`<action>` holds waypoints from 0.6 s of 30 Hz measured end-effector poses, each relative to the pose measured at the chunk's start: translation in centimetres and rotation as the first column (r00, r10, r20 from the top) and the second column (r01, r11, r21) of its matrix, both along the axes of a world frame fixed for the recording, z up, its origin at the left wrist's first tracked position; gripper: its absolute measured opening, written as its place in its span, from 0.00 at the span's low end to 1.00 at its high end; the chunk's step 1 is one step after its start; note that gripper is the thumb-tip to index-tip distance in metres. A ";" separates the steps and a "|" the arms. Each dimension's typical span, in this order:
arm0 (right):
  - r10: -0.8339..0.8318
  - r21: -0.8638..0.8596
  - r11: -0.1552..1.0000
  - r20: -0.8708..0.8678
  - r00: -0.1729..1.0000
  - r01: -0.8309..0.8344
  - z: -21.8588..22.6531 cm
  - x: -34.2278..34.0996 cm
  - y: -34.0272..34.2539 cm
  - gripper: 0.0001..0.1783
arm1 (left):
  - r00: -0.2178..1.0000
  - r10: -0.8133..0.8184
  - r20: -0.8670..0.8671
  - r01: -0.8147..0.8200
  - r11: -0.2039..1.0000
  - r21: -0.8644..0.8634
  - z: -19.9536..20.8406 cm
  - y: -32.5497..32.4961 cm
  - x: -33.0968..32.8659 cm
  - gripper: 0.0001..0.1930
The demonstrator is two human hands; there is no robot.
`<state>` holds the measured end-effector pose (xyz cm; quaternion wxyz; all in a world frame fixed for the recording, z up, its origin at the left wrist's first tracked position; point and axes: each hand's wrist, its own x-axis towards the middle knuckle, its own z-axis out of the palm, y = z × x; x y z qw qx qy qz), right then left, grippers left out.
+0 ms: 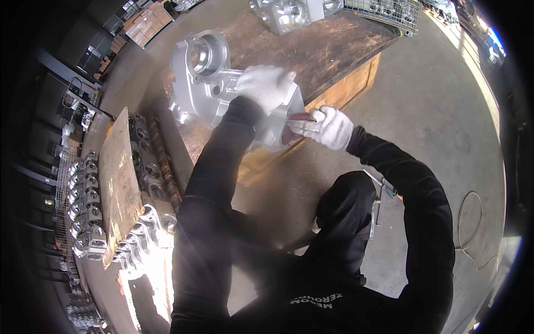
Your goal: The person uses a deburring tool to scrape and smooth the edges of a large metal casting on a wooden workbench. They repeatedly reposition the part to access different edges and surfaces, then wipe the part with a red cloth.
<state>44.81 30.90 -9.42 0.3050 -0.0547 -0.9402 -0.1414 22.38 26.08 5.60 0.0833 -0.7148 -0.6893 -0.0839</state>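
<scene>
A large silvery metal casting [206,100] with a round bored opening lies on the wooden crate top. My left hand [268,87], in a white knitted glove, grips its upper side with the fingers curled over it. My right hand [329,128], gloved the same way, holds a dark red abrasive pad [288,135] against the casting's rounded right end. The pad is partly covered by the fingers, and its exact shape cannot be made out.
A second casting [292,14] stands at the crate's [345,47] far edge, beside a wire basket [384,14]. Rows of castings [147,161] and a wooden board [119,178] lie on the left. A thin hose [469,222] curls on the floor at the right.
</scene>
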 end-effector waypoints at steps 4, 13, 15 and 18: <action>-0.179 -0.601 0.799 -0.227 0.957 0.006 -2.7 -2.0 -8.0 0.27 | 0.997 -0.077 -0.001 0.076 0.989 0.126 -1.7 0.4 -0.4 0.23; -0.190 -0.600 0.785 -0.468 0.863 -0.152 -2.0 -4.4 -10.7 0.24 | 0.973 -0.229 -0.041 0.232 0.960 0.157 -1.3 -1.3 -1.2 0.18; -0.199 -0.558 0.811 0.022 0.980 0.177 -2.5 -3.4 -8.6 0.31 | 0.973 -0.214 -0.082 0.226 0.960 0.167 -1.7 -1.3 -1.3 0.18; -0.042 -0.367 0.930 -0.046 0.998 0.022 -2.3 -3.0 -8.7 0.32 | 0.974 -0.211 -0.081 0.222 0.957 0.185 -2.2 -1.2 -1.4 0.19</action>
